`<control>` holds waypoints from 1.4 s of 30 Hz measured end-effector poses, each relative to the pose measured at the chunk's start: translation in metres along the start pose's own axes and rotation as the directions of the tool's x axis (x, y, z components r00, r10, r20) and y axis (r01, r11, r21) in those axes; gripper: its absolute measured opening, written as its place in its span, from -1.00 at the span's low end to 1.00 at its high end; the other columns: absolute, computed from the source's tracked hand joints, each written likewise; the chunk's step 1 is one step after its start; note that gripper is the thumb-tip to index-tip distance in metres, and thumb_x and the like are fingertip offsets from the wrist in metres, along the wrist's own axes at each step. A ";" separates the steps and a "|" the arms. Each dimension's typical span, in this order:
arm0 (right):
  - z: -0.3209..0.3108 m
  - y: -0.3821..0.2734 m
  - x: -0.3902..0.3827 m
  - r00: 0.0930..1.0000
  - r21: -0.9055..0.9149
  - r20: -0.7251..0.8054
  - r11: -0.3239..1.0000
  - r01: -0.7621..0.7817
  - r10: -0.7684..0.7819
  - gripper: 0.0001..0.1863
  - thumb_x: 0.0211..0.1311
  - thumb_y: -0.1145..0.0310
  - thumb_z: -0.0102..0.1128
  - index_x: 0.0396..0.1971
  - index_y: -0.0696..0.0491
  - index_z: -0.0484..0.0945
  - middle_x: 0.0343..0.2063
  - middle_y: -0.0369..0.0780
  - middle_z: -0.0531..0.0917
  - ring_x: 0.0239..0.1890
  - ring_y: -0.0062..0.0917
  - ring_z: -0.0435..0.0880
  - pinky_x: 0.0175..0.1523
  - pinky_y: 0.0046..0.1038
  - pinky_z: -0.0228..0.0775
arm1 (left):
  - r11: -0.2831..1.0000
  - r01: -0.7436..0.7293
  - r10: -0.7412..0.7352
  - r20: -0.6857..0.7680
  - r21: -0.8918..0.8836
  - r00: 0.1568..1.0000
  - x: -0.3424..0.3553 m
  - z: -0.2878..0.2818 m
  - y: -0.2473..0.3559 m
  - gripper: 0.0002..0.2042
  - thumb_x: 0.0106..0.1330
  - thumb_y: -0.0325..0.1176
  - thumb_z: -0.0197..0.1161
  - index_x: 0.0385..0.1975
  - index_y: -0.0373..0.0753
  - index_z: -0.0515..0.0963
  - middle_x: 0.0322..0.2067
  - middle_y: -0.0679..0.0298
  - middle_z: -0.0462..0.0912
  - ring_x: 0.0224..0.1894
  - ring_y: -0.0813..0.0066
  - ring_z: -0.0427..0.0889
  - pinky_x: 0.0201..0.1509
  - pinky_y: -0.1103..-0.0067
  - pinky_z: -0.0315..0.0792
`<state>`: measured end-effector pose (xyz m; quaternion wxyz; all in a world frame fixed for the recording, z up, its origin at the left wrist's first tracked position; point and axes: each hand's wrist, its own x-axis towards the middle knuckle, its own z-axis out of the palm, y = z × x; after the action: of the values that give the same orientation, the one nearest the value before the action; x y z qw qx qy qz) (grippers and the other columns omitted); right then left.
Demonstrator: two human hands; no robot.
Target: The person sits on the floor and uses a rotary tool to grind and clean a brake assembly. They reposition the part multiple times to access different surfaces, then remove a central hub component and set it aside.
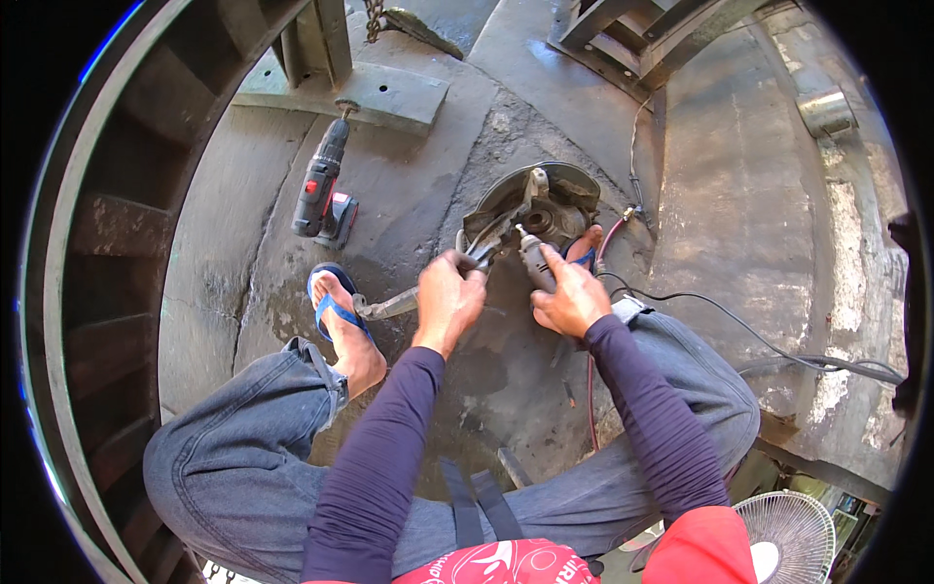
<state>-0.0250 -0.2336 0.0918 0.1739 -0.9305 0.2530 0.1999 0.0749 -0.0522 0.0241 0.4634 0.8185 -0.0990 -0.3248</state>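
Observation:
A wheel hub and knuckle assembly [550,220], with a curved metal dust shield [582,182], lies on the concrete floor between my feet. My left hand [452,297] is closed around the metal arm [389,305] that reaches from it toward my left foot. In my right hand [574,297] is a grey rotary tool [537,263], fingers wrapped round its body. Its narrow tip points up and left, close to the knuckle; whether it touches the metal I cannot tell. Both hands are near each other, just on my side of the hub.
A cordless drill [319,185] stands left of the hub, near a steel base plate [389,94]. A black cable [720,305] and a red hose [610,239] run along the right. A ribbed metal frame [107,234] curves at the left; a fan [793,533] stands lower right.

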 end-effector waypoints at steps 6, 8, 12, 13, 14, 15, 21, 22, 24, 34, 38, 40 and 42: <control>0.020 -0.038 -0.030 1.000 0.288 0.013 0.957 -0.007 0.004 0.06 0.18 0.15 0.37 0.49 0.42 0.00 0.15 0.36 0.51 0.16 0.18 0.62 0.27 -0.12 0.49 | 0.450 0.489 -0.123 0.490 -0.748 0.863 -0.035 0.043 0.023 -0.50 0.47 -0.03 0.31 0.19 -0.29 0.49 -0.05 0.21 0.71 -0.06 0.39 0.71 -0.01 0.36 0.61; -0.013 -0.036 -0.041 0.969 0.257 0.162 0.956 0.144 -0.189 -0.12 0.23 0.07 0.34 0.39 0.34 0.27 0.03 0.23 0.64 0.13 0.07 0.66 0.24 -0.09 0.51 | 0.447 0.454 -0.149 0.436 -0.771 0.887 -0.031 0.034 0.015 -0.64 0.50 -0.12 0.30 0.06 -0.27 0.54 -0.09 0.25 0.70 -0.08 0.44 0.70 0.03 0.43 0.60; -0.148 0.013 -0.114 0.804 0.069 -0.231 0.815 0.576 -0.548 -0.48 0.38 0.18 0.30 0.23 0.14 0.55 -0.11 -0.03 0.76 -0.09 -0.17 0.77 0.09 -0.21 0.59 | 0.591 0.393 -0.116 0.409 -0.704 0.905 -0.020 0.006 0.005 -0.67 0.48 -0.09 0.28 -0.06 -0.24 0.52 -0.34 0.18 0.70 -0.42 0.39 0.71 -0.29 0.44 0.66; -0.178 0.031 -0.141 0.880 0.203 -0.305 0.877 0.435 -0.365 -0.53 0.40 0.18 0.28 0.17 0.17 0.59 -0.16 -0.07 0.76 -0.16 -0.29 0.75 -0.01 -0.27 0.59 | 0.623 0.369 -0.100 0.397 -0.690 0.912 -0.015 -0.003 0.007 -0.68 0.47 -0.07 0.30 -0.08 -0.21 0.51 -0.39 0.18 0.68 -0.49 0.39 0.69 -0.38 0.43 0.66; -0.208 0.052 -0.171 0.871 0.440 -0.451 0.801 0.407 -0.195 -0.57 0.42 0.19 0.26 0.11 0.19 0.62 -0.21 -0.11 0.75 -0.22 -0.41 0.73 -0.12 -0.34 0.60 | 0.656 0.360 -0.118 0.382 -0.663 0.917 -0.014 -0.012 0.009 -0.67 0.48 -0.05 0.27 -0.07 -0.21 0.51 -0.39 0.18 0.68 -0.48 0.39 0.70 -0.38 0.43 0.66; -0.216 0.069 -0.201 0.801 0.630 -0.579 0.706 0.323 0.150 -0.66 0.46 0.28 0.22 0.08 0.18 0.64 -0.30 -0.16 0.74 -0.34 -0.53 0.69 -0.22 -0.44 0.59 | 0.663 0.407 -0.168 0.404 -0.628 0.899 -0.012 -0.023 0.013 -0.64 0.47 0.00 0.25 -0.04 -0.18 0.52 -0.35 0.19 0.70 -0.46 0.35 0.71 -0.36 0.37 0.68; -0.004 0.160 -0.217 0.514 0.749 -0.335 0.554 -0.362 0.789 -0.71 0.41 0.25 0.22 -0.35 0.19 0.70 -0.55 -0.17 0.65 -0.56 -0.45 0.58 -0.34 -0.30 0.48 | 0.731 0.452 -0.340 0.302 -0.511 0.891 -0.022 -0.084 0.039 -0.58 0.46 0.05 0.27 0.06 -0.15 0.54 -0.33 0.15 0.69 -0.51 0.32 0.68 -0.44 0.35 0.69; 0.059 0.157 -0.203 0.516 0.810 -0.373 0.542 -0.223 0.771 -0.73 0.26 0.26 0.32 -0.33 0.21 0.71 -0.43 -0.09 0.74 -0.39 -0.34 0.69 -0.18 -0.23 0.53 | 0.749 0.448 -0.370 0.253 -0.488 0.894 -0.023 -0.093 0.043 -0.60 0.45 0.05 0.28 0.02 -0.15 0.54 -0.36 0.17 0.69 -0.52 0.33 0.69 -0.48 0.39 0.66; 0.155 0.155 -0.200 0.708 0.694 -0.025 0.521 -0.496 0.706 -0.72 0.18 0.31 0.33 -0.16 0.15 0.72 -0.19 0.03 0.75 -0.07 -0.10 0.75 0.02 -0.18 0.56 | 0.800 0.405 -0.362 0.182 -0.442 0.914 -0.024 -0.105 0.053 -0.60 0.44 0.05 0.29 0.00 -0.15 0.54 -0.40 0.19 0.70 -0.54 0.34 0.69 -0.53 0.45 0.63; 0.313 0.209 -0.164 0.712 0.377 -0.309 0.769 -0.517 0.630 -0.62 0.31 0.21 0.32 0.06 0.03 0.54 -0.07 -0.01 0.63 -0.03 -0.01 0.67 -0.02 -0.02 0.56 | 0.903 0.353 -0.296 0.242 -0.246 0.924 -0.051 -0.109 0.064 -0.70 0.37 -0.20 0.38 -0.06 -0.25 0.58 -0.28 0.20 0.71 -0.29 0.42 0.72 -0.22 0.49 0.61; 0.327 0.239 -0.136 0.786 0.234 -0.315 0.846 -0.479 0.533 -0.72 0.35 0.29 0.30 -0.03 0.09 0.59 -0.12 -0.08 0.67 -0.06 -0.15 0.69 -0.02 -0.09 0.56 | 0.874 0.378 -0.258 0.368 -0.305 0.893 -0.048 -0.082 0.047 -0.67 0.35 -0.21 0.42 0.01 -0.21 0.60 -0.17 0.26 0.68 -0.14 0.41 0.73 -0.12 0.46 0.65; 0.315 0.239 -0.102 0.824 0.243 -0.313 0.879 -0.410 0.471 -0.71 0.35 0.30 0.29 -0.02 0.11 0.58 -0.11 -0.08 0.66 -0.05 -0.17 0.69 0.00 -0.10 0.56 | 0.951 0.264 -0.198 0.339 -0.160 0.920 -0.045 -0.069 0.040 -0.61 0.33 -0.16 0.41 0.04 -0.24 0.60 -0.13 0.23 0.67 -0.09 0.40 0.69 -0.05 0.46 0.60; 0.295 0.226 -0.056 0.862 0.278 -0.308 0.905 -0.323 0.403 -0.70 0.36 0.31 0.28 0.00 0.13 0.57 -0.10 -0.08 0.66 -0.05 -0.18 0.68 0.01 -0.12 0.56 | 0.965 0.240 -0.198 0.301 -0.109 0.933 -0.039 -0.058 0.038 -0.55 0.31 -0.10 0.41 0.07 -0.27 0.59 -0.09 0.20 0.66 -0.03 0.38 0.65 0.02 0.46 0.55</control>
<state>-0.2753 -0.2694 -0.1859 0.1840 -0.8616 0.4722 0.0275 0.0863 -0.0152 0.0935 0.4626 0.7329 -0.0494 -0.4965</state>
